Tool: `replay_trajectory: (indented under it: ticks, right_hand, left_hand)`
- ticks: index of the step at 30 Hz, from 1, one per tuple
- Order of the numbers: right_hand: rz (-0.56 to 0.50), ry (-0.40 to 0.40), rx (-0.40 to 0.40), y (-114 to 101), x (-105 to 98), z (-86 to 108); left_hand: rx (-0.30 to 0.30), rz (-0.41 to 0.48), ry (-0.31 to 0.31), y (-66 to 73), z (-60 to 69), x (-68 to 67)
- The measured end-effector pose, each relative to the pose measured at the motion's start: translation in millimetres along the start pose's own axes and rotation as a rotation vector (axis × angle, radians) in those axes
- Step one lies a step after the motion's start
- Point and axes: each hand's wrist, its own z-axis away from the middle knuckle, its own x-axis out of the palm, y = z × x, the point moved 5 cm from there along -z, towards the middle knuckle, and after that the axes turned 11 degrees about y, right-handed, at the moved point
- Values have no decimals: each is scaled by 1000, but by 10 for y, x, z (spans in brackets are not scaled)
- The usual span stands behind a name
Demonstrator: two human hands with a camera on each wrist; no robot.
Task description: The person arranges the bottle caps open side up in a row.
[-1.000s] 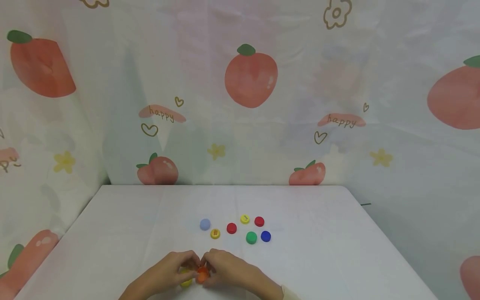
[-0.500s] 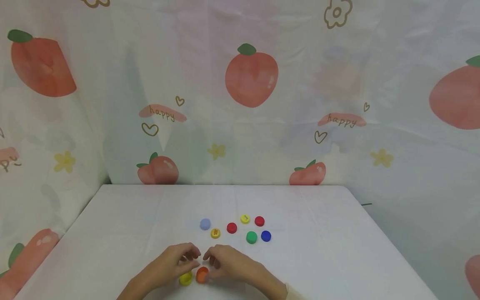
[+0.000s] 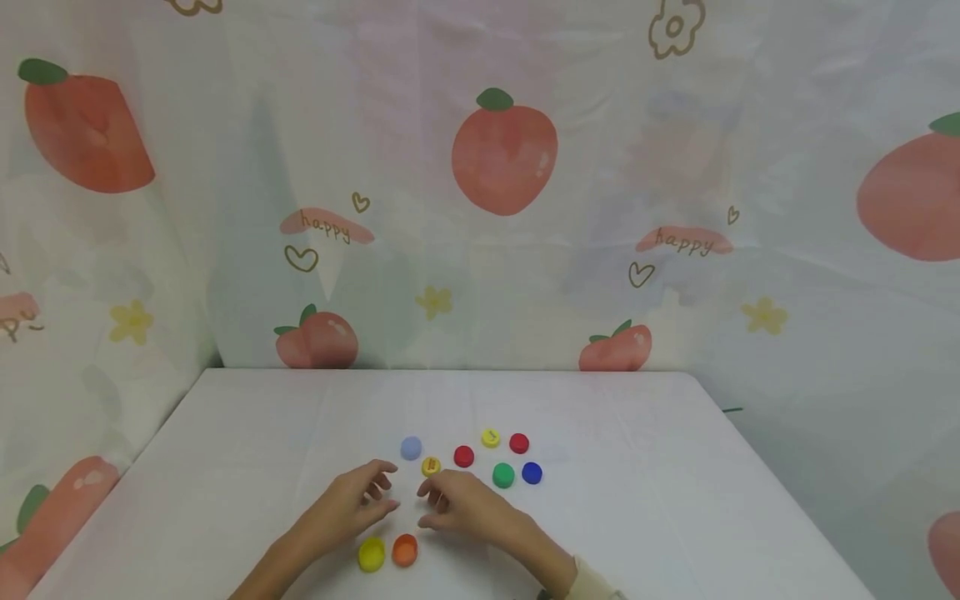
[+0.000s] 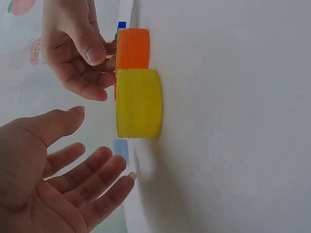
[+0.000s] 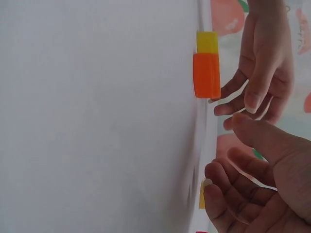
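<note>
1. Two hollow caps lie just apart: the yellow cap (image 3: 371,554) at the left hand's (image 3: 348,504) five o'clock, the orange cap (image 3: 405,551) at the right hand's (image 3: 467,507) eight.
2. Both hands are empty, thumbs wide of loosely bent fingers.
3. A green cap (image 3: 503,475) sits at the orange cap's two o'clock.

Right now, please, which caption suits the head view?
Empty left hand and right hand near a round yellow cap and a round orange cap.
</note>
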Motion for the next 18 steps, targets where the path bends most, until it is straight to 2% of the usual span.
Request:
replay_trajectory:
  ticks: [5,8,12,18]
  right_hand:
    - [23,73,70,114,-40,-60]
    - [56,121,117,173,-65,-88]
    - [61,151,140,209,-73,-123]
    - [63,179,129,208,-60,-174]
  left_hand:
    - [-45,-40,30,-56,-60,6]
    - [-47,-46,42,-74,-91,13]
    - [-37,-49,43,-78,-119,28]
    - [-38,-50,51,-95,-162,62]
